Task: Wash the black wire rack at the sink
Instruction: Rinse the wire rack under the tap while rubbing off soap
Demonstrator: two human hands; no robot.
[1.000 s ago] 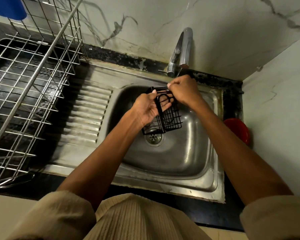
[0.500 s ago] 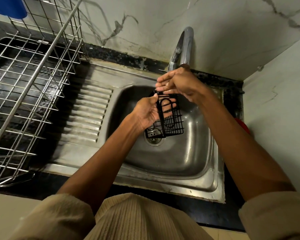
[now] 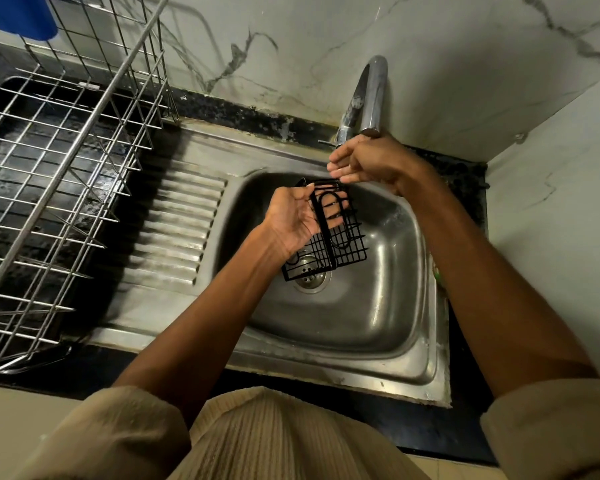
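The left hand (image 3: 293, 216) holds the black wire rack (image 3: 340, 244) over the basin of the sink (image 3: 388, 306): its grip is closed on the rack, with the fingers passing behind the upright wire side and showing through the bars, the thumb side lying at the rack's upper left edge. The rack hangs tilted, its grid base pointing down toward the drain (image 3: 310, 277), which shows through the lower wires; it sits above the basin floor, apart from it.

The right hand (image 3: 371, 161) is just beyond the top of the rack, under the spout of the tap (image 3: 369, 95). Its fingers are loosely curled with the tips pointing left; its grip holds nothing, and whether the fingertips brush the rack's top wire I cannot tell. No water stream can be made out at the spout.

Left of the basin lies the ribbed draining board (image 3: 177, 223) of the same steel unit. Farther left, a large steel wire dish rack (image 3: 59, 168) stands on the dark worktop (image 3: 94, 362), with a blue object (image 3: 18, 15) at its far top corner. A marbled wall (image 3: 291, 46) rises behind the tap and along the right side. At the near edge are the person's beige sleeves (image 3: 118, 434) and ribbed top.
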